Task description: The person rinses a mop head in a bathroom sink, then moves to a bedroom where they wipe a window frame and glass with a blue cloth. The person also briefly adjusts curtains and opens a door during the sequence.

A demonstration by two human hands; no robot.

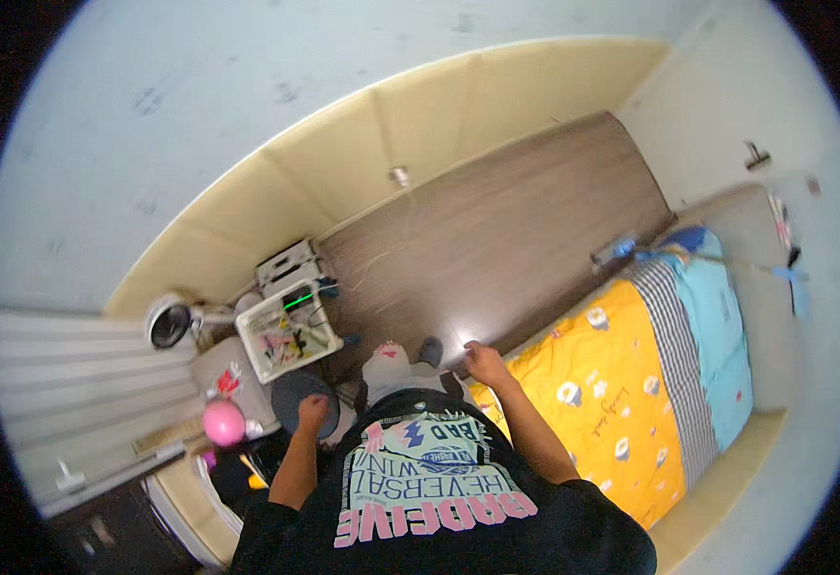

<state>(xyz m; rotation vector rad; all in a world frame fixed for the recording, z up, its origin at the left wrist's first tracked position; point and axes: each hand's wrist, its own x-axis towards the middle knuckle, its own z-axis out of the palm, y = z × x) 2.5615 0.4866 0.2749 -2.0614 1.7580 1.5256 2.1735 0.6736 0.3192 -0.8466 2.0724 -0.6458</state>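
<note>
Above a round dark grey seat (287, 406) is my left hand (312, 411), its fingers curled. Whether it touches the seat is unclear. My right hand (488, 364) hangs in front of me at the near corner of a bed with a yellow patterned quilt (607, 402). Its fingers are bent in and blurred, and I make out no object in either hand. Beyond the seat stands a white plastic bin (247, 338) with many small items and a green light inside.
A pink ball (224, 422) and a red-and-white packet (229, 381) lie left of the seat. Behind the bin is a silver-grey case (289, 266). A white cord (370, 266) crosses the dark wood floor (492, 223). A stand-like white device (170, 323) stands near the curtain.
</note>
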